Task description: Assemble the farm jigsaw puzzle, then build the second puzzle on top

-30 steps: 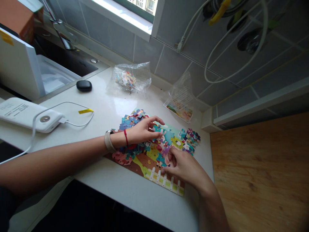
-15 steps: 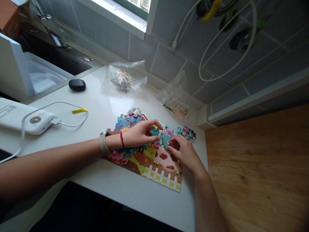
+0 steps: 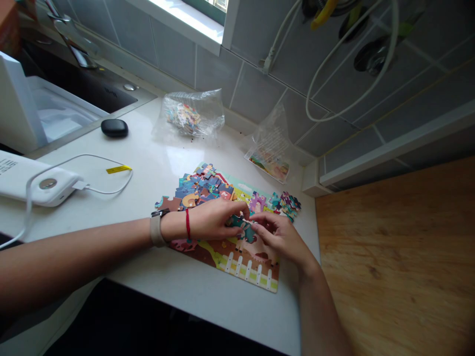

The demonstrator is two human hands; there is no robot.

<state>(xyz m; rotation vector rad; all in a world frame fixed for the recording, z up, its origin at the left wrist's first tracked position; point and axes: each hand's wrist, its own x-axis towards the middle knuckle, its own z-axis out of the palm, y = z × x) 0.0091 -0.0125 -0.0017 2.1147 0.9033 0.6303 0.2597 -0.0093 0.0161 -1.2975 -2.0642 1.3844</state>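
Over a picture board with a white fence [image 3: 248, 271], I hold a few joined teal puzzle pieces [image 3: 248, 232] with a rabbit on them. My left hand [image 3: 222, 217], with a watch and a red string at the wrist, grips their left and upper part between thumb and fingers. At their right upper edge, the thumb and fingertips of my right hand [image 3: 280, 235] pinch them. The pieces look tilted, and fingers hide part of them. Loose blue puzzle pieces [image 3: 202, 184] lie heaped on the board's left side. A smaller pile of dark pieces [image 3: 290, 205] rests near its upper right corner.
Behind the board are a clear bag of puzzle pieces [image 3: 183, 118] and a clear bag with a picture card [image 3: 272, 165]. To the left lie a black case [image 3: 115, 128] and a white power bank [image 3: 37, 180] with its cable. A sink [image 3: 104, 94] is beyond.
My hands have come closer together on the teal pieces, which have tilted and shifted slightly down. The right hand moved left. More of the board above the hands shows now.
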